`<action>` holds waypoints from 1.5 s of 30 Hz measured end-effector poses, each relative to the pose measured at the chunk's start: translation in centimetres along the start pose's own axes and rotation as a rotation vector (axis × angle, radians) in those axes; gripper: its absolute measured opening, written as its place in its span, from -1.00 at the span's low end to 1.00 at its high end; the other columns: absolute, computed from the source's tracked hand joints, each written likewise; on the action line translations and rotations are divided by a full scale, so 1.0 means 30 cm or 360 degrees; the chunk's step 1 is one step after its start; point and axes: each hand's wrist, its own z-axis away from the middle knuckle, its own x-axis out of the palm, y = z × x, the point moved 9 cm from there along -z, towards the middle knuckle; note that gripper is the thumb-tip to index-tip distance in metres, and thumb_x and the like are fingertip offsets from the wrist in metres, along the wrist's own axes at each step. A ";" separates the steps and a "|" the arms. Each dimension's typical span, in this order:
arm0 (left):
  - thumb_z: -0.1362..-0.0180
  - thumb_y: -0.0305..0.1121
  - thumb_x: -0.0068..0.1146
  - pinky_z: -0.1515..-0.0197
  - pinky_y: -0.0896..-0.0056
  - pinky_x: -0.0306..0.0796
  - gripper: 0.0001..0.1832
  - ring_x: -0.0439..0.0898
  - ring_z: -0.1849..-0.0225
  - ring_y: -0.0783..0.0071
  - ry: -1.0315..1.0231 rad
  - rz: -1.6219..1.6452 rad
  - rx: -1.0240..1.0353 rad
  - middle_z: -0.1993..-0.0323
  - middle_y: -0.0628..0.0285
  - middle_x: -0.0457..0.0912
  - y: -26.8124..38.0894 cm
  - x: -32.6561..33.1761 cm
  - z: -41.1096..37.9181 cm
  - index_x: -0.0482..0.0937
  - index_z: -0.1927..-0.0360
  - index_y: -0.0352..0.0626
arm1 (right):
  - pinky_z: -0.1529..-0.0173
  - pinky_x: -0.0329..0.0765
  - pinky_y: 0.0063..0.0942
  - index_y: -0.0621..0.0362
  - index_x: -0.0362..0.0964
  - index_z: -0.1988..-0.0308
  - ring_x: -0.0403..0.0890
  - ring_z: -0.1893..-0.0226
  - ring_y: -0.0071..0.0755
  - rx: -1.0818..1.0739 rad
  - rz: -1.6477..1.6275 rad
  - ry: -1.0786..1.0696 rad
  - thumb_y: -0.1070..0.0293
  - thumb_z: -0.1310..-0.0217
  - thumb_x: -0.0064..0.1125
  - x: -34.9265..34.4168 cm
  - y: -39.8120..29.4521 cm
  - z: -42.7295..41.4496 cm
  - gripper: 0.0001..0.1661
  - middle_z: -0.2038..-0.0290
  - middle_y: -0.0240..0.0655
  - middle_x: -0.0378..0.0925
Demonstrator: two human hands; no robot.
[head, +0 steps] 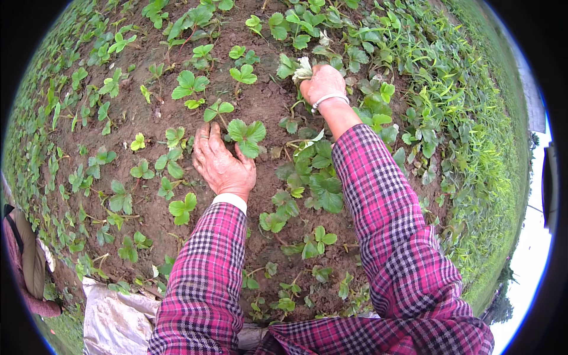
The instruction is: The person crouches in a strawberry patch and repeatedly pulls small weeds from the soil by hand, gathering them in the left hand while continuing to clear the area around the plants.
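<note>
My left hand (pixel 225 164) lies flat on the brown soil, fingers pointing away from me and thumb apart, beside the stem of a young strawberry plant (pixel 246 135). Another small strawberry plant (pixel 218 109) stands just beyond its fingertips. My right hand (pixel 324 86), with a pale band at the wrist, is closed around a strawberry plant with pale, upturned leaves (pixel 303 70) that stick out past its fingers. Its fingertips are mostly hidden from view. More strawberry leaves (pixel 327 188) lie between the two forearms, in checked pink sleeves.
Rows of small strawberry plants (pixel 186 84) cover the soil on the left. Dense grass and weeds (pixel 470 133) border the right side. A dirty white sheet (pixel 116 317) lies at the lower left. Part of another person (pixel 29 262) shows at the left edge.
</note>
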 end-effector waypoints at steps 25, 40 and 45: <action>0.08 -0.26 0.12 -0.34 -0.06 -0.08 -0.29 0.11 -0.33 0.05 -0.0020 -0.0071 -0.0026 -0.24 0.05 0.22 -0.006 0.017 0.006 0.22 -0.22 -0.10 | 0.37 0.46 -0.57 0.17 0.52 0.35 0.45 0.47 -0.63 -0.0326 -0.1100 -0.0163 0.57 0.10 0.05 -0.179 0.257 0.188 -0.79 0.46 -0.50 0.51; 0.06 -0.32 0.11 -0.31 -0.08 -0.04 -0.36 0.14 -0.31 0.10 0.0063 -0.0017 0.0011 -0.20 0.10 0.27 -0.005 0.013 0.006 0.25 -0.17 -0.10 | 0.24 0.55 -0.29 0.14 0.50 0.32 0.61 0.37 -0.03 -0.0788 -0.0366 -0.0505 0.21 0.08 0.28 -0.040 -0.021 0.367 -0.69 0.41 -0.09 0.58; 0.06 -0.31 0.12 -0.29 -0.09 -0.03 -0.36 0.16 -0.30 0.09 0.0077 0.0001 0.0040 -0.19 0.09 0.27 -0.002 0.008 0.006 0.25 -0.17 -0.10 | 0.34 0.52 -0.12 0.18 0.35 0.40 0.56 0.40 0.04 -0.1284 -0.0178 -0.0687 0.50 0.24 0.16 0.028 -0.103 0.730 -0.76 0.43 -0.13 0.45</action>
